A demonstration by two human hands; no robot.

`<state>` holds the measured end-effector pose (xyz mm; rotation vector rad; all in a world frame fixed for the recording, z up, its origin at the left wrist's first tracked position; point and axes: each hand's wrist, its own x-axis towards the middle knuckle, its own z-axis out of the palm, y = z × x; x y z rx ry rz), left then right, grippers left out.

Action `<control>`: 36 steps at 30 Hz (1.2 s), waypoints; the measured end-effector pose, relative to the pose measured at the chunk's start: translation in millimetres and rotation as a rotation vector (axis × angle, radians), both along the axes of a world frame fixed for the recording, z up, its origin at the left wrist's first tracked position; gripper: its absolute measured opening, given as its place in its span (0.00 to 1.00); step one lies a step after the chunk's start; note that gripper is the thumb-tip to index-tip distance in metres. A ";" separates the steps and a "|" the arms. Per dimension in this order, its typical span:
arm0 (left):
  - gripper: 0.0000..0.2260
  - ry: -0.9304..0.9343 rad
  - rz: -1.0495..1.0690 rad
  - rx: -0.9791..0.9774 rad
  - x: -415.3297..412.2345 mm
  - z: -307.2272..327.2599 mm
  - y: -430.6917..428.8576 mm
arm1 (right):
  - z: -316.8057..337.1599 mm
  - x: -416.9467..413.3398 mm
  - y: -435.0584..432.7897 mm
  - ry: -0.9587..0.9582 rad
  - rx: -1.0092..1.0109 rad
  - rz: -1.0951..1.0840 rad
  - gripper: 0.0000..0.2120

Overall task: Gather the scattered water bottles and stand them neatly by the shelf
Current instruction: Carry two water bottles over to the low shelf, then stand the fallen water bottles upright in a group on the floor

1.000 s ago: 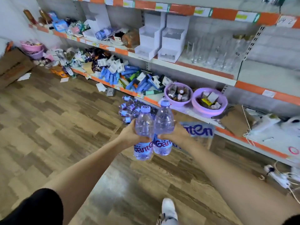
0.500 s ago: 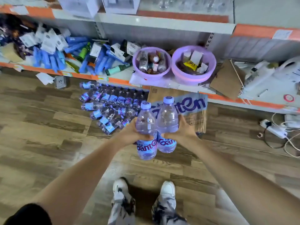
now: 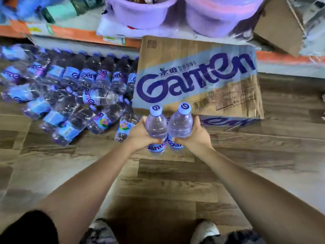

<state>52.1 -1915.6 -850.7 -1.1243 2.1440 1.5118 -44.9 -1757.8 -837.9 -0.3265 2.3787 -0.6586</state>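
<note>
I carry two clear water bottles with pale blue caps and blue Ganten labels, upright and side by side. My left hand (image 3: 139, 133) grips the left bottle (image 3: 156, 127) and my right hand (image 3: 195, 134) grips the right bottle (image 3: 180, 125). Both hang above the wood floor, just in front of a brown Ganten carton (image 3: 197, 80). To the left, several more bottles (image 3: 75, 95) lie in a heap on the floor, and a row of them stands against the bottom shelf edge (image 3: 77, 35).
Two purple plastic bowls (image 3: 140, 13) sit on the low shelf above the carton. A folded piece of cardboard (image 3: 279, 27) leans at the upper right. My shoes (image 3: 204, 229) show at the bottom on the wood floor (image 3: 158, 182).
I have stepped closer to the shelf and bent down. The carton and bottle heap now fill the view. Both hands still hold the two bottles, lower and nearer the carton.
</note>
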 end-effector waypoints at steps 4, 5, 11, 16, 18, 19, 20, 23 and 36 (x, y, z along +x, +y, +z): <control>0.28 0.041 -0.026 -0.127 -3.5 -40.5 3.2 | -45.6 2.5 -3.7 0.093 -0.024 -0.020 0.38; 0.28 0.053 -0.024 -0.175 -5.6 -47.1 3.2 | -53.5 4.0 -4.4 0.107 -0.039 -0.038 0.38; 0.32 0.108 -0.013 -0.282 -11.9 -75.6 -1.9 | -84.1 4.9 -9.6 0.105 -0.136 -0.084 0.32; 0.33 0.116 -0.011 -0.337 -8.0 -85.7 -4.6 | -98.5 6.9 -15.1 0.109 -0.164 -0.102 0.29; 0.32 0.105 -0.016 -0.317 -7.1 -86.7 -6.3 | -102.9 9.1 -16.1 0.100 -0.183 -0.123 0.29; 0.32 0.092 -0.026 -0.305 -6.5 -86.8 -6.9 | -105.0 10.7 -16.3 0.088 -0.189 -0.135 0.31; 0.32 0.075 -0.039 -0.290 -5.7 -86.3 -7.4 | -107.5 12.6 -16.6 0.069 -0.185 -0.146 0.33; 0.34 0.006 -0.116 -0.248 -3.3 -84.4 -10.9 | -111.5 19.2 -16.2 0.017 -0.157 -0.159 0.41; 0.36 -0.024 -0.711 -0.530 18.8 19.7 -144.6 | 25.7 36.9 -73.9 0.351 0.227 -0.038 0.36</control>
